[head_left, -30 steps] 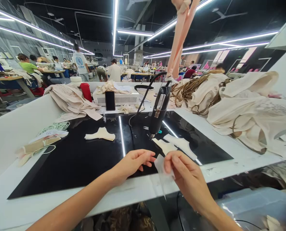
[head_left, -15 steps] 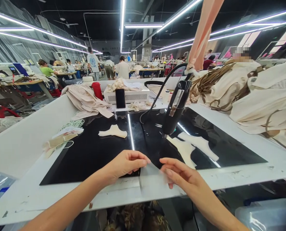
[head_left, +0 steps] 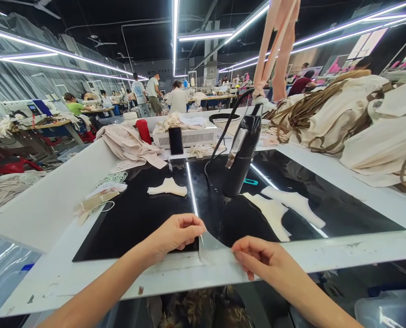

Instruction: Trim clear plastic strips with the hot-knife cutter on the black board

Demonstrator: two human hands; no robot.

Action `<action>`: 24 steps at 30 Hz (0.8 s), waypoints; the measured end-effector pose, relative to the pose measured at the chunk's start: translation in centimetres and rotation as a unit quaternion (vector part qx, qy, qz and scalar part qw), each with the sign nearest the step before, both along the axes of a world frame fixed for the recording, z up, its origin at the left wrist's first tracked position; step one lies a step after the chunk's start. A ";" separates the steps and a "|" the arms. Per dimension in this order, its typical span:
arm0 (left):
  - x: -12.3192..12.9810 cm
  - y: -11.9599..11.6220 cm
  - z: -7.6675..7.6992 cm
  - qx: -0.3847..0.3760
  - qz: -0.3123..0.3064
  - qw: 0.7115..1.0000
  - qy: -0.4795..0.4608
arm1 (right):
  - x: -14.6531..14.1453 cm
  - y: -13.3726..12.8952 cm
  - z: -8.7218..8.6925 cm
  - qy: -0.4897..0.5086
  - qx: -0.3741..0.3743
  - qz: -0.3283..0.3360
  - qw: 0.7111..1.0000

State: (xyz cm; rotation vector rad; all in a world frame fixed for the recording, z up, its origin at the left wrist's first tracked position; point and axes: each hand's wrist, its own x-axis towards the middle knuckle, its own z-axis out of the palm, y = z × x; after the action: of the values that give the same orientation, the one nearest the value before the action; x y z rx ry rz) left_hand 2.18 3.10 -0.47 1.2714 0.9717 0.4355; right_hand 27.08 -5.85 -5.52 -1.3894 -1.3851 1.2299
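Note:
My left hand [head_left: 180, 232] pinches one corner of a thin, translucent film [head_left: 214, 249] near the front edge of the black board [head_left: 138, 237]. The film's other side is between the fingertips of my right hand [head_left: 261, 256], so it stretches between the two hands. Just beyond them, a black corded power tool [head_left: 241, 157] hangs with its tip down over the board. Two cream cut fabric pieces [head_left: 269, 214] lie right of the tool. Another small cream piece [head_left: 168, 187] rests to the left.
A cloth pile [head_left: 131, 146], red cup [head_left: 143, 131] and upright phone [head_left: 176, 140] stand at the back. Cream garments [head_left: 380, 132] heap along the right side. A teal clip-like item [head_left: 251, 181] lies behind the tool. Green cord [head_left: 112, 181] sits left. Several people work far off.
My right hand has closed on the film and moved slightly right and down, drawing the film out. The view has shifted a little, and the hanging tool has swung slightly.

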 end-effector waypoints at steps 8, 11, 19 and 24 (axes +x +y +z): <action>-0.2 0.2 -0.1 -0.006 0.012 1.000 -0.027 | -1.3 -0.5 2.1 0.034 -0.044 0.020 0.998; 0.0 0.1 -0.3 -0.006 0.011 0.999 -0.052 | -1.4 -0.7 2.2 0.020 -0.032 0.053 0.998; 0.8 -0.7 0.8 -0.034 -0.056 0.986 -0.153 | -1.2 0.1 3.0 -0.005 0.073 0.073 0.995; 0.9 -0.1 0.8 0.001 -0.053 0.985 -0.162 | -2.4 0.9 2.6 -0.055 0.101 0.109 0.987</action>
State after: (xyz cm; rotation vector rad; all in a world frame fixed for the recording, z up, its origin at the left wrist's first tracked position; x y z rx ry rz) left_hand 3.12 2.99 0.36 1.2018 0.6258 0.5409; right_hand 24.68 -4.99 -2.88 -1.2034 -1.7245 1.1251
